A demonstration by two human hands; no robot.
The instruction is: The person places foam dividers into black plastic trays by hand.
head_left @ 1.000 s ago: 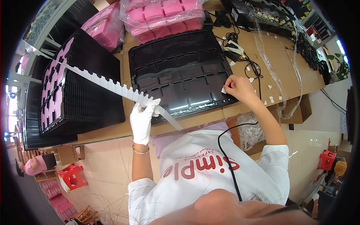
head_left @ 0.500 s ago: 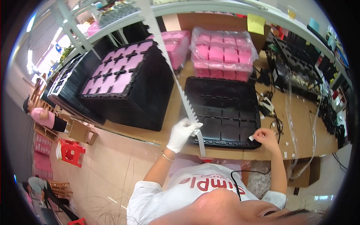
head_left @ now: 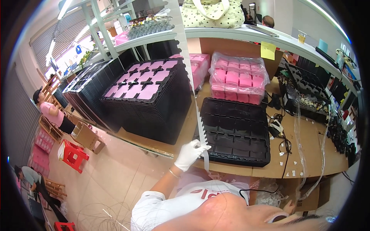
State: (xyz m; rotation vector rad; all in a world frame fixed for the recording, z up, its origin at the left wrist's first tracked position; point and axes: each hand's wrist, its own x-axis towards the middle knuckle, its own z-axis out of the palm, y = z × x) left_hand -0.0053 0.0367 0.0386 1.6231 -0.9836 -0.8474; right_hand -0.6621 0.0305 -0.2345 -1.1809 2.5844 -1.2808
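Observation:
My left hand, in a white glove, pinches a long white paper strip with a notched edge. The strip runs up past the shelf, and a short end hangs below my fingers. Just right of that hand lies a black plastic tray with divided compartments, flat on the cardboard-covered bench. My bare right hand is low at the right, beside a cardboard box and clear plastic. Only a small part of it shows, and its fingers cannot be made out well.
Tall stacked black trays holding pink pieces stand at the left. Behind the flat tray sits a plastic-wrapped pink stack. Cables and white scraps lie to the right. A shelf crosses above. Red stools and two people are at the far left.
My right hand has left the tray's near right corner and dropped to the lower right; its small white piece is out of sight. The view has tilted upward. My left hand still grips the strip.

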